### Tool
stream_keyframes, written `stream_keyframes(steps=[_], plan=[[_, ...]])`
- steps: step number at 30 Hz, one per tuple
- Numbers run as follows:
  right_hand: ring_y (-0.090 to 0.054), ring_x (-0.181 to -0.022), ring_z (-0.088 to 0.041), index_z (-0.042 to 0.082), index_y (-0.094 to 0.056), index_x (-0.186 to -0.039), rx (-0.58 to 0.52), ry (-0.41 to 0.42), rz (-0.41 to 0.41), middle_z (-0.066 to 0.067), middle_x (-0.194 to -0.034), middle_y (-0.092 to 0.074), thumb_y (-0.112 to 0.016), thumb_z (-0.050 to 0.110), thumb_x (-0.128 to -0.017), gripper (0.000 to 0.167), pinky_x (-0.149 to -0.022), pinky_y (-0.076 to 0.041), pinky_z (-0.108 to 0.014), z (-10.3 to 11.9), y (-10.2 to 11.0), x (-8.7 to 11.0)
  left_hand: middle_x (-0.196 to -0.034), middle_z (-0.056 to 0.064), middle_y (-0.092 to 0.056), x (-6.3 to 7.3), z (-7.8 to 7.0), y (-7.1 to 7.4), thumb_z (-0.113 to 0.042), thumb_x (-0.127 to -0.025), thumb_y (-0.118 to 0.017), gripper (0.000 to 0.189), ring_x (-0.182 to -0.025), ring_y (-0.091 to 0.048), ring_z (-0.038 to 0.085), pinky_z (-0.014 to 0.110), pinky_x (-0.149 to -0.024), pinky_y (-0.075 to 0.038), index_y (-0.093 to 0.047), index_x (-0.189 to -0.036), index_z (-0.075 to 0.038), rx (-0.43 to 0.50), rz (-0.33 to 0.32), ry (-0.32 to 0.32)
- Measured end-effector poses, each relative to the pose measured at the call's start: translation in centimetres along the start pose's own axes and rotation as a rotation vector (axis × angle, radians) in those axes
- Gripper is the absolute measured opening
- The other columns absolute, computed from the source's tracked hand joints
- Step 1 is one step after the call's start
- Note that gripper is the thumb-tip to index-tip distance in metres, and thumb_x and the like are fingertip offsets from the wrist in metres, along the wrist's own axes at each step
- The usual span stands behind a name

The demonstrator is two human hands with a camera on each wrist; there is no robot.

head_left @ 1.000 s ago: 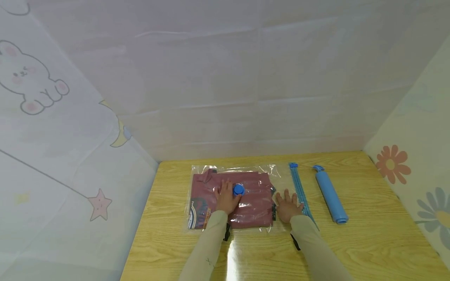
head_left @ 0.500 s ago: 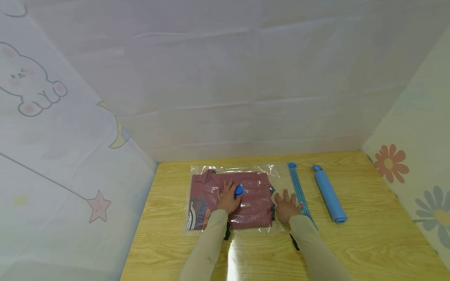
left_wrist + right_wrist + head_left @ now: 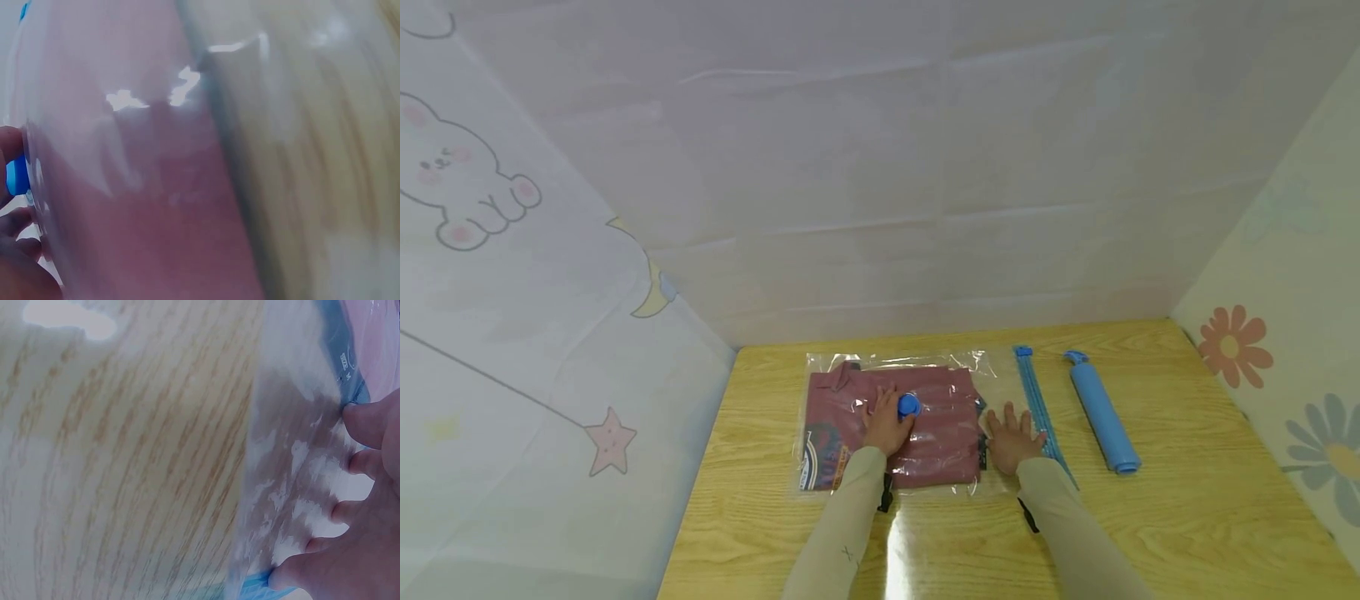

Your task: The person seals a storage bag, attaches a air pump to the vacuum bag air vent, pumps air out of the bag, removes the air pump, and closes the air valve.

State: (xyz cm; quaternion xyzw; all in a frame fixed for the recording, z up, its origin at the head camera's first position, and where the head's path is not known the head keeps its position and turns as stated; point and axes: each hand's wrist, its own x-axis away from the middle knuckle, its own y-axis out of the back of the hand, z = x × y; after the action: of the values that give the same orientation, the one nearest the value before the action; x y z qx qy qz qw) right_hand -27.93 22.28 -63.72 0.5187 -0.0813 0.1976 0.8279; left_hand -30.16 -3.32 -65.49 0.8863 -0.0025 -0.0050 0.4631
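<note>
A clear vacuum storage bag [image 3: 1003,379] lies flat with a folded dusty-red shirt [image 3: 943,454] inside. On its upper face sits a round blue valve cap [image 3: 908,405]. My left hand [image 3: 886,429] rests on the bag just left of the cap, fingers spread, thumb near its lower edge. In the left wrist view the cap [image 3: 19,175] shows between the digits at the edge. My right hand [image 3: 1013,437] lies spread on the clear strip beside the shirt; its outer finger reaches the blue zip seal [image 3: 1037,404]. A blue slider [image 3: 1023,352] is at the seal's far end.
A blue hand pump [image 3: 1105,417] lies at a slant on the wooden table [image 3: 1195,517], right of the bag. Printed sheets [image 3: 850,208] stand as walls behind and on both sides.
My left hand has shifted slightly toward the front edge and back beside the valve cap. The right hand stays spread in place. The whole view has drifted a little.
</note>
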Motion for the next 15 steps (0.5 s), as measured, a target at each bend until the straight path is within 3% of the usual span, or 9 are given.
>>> stream_keyframes(steps=[5, 15], plan=[[0.005, -0.14, -0.059, 0.004, -0.024, -0.152, 0.002, 0.001, -0.005, -0.03, -0.158, -0.001, -0.047, 0.016, -0.099, 0.059, -0.098, -0.004, -0.085, 0.14, 0.11, 0.11, -0.157, 0.009, -0.032, -0.03, -0.15, 0.03, -0.03, -0.092, -0.064, 0.051, -0.148, -0.02, 0.032, 0.064, -0.115, -0.009, -0.049, -0.137, -0.01, 0.004, -0.003, 0.023], [0.006, -0.14, -0.06, 0.003, -0.025, -0.152, -0.004, -0.001, -0.005, -0.03, -0.158, 0.0, -0.046, 0.014, -0.099, 0.058, -0.098, -0.002, -0.085, 0.31, 0.21, 0.18, -0.156, 0.011, -0.034, 0.07, -0.47, 0.34, -0.031, -0.093, -0.064, 0.05, -0.147, -0.023, 0.033, 0.065, -0.113, -0.01, -0.049, -0.135, -0.008, -0.008, -0.019, 0.01]])
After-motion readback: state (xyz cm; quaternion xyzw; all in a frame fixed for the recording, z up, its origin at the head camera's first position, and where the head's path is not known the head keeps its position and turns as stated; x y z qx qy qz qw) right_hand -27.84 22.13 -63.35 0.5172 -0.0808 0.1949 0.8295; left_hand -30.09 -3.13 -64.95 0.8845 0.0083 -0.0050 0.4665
